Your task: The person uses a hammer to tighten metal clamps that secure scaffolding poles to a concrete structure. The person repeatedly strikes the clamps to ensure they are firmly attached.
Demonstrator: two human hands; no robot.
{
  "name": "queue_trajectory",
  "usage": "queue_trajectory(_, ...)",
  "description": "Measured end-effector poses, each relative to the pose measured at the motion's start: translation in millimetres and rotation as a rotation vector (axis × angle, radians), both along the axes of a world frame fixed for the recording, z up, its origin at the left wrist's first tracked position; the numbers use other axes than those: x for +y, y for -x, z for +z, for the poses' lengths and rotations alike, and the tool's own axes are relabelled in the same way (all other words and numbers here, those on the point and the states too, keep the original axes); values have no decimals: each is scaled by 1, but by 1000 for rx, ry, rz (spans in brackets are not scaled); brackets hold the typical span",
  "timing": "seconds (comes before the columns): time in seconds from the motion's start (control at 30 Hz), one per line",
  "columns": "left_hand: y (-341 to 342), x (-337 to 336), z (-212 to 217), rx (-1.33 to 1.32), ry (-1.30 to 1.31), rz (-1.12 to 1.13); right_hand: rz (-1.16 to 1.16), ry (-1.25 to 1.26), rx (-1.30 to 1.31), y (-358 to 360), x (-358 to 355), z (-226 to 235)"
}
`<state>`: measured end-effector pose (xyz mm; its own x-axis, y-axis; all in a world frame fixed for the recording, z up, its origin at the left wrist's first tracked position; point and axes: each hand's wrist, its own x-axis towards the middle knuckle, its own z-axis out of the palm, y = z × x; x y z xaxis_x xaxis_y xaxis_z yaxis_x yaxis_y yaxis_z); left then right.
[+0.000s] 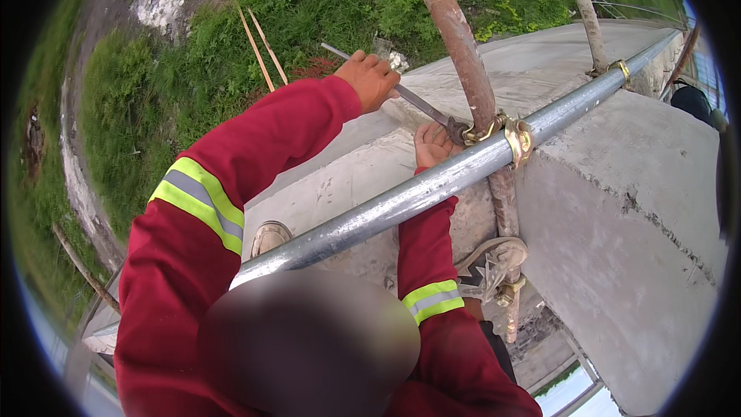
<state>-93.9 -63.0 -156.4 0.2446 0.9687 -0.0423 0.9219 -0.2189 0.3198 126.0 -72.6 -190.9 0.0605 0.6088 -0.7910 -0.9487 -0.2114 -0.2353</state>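
My left hand (369,79) is closed around the shaft of a long steel wrench (421,104), whose tail end sticks out past my fist. The wrench head meets a brass-coloured scaffold coupler (519,139) where a rusty upright pole (455,27) crosses a shiny galvanized pipe (378,220). Just behind that pipe, my right hand (434,145) is raised with curled fingers close against the wrench head and the coupler. What its fingertips hold is hidden. My right forearm passes beneath the pipe.
Grey concrete beams (617,216) lie beyond and right of the pipe. Another clamp (620,71) joins a second pole (583,8) farther along. A pale strap (502,259) hangs around the upright below. A shoe (270,238) shows beside the pipe. Grass (170,100) lies far below.
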Motion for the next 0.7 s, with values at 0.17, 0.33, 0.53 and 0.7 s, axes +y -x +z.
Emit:
queue_trajectory(0.17,-66,-115,21,-686,805,291,-31,-46,21,-1,-3,14)
queue_trajectory(0.33,-5,-25,9,-216,501,-128,-48,0,19,-4,1,5)
queue_trajectory(0.53,18,115,-2,100,-111,-368,-40,87,72,-6,0,-1)
queue_trajectory(0.7,-3,2,-2,1,148,63,-105,-79,-68,3,-2,-1)
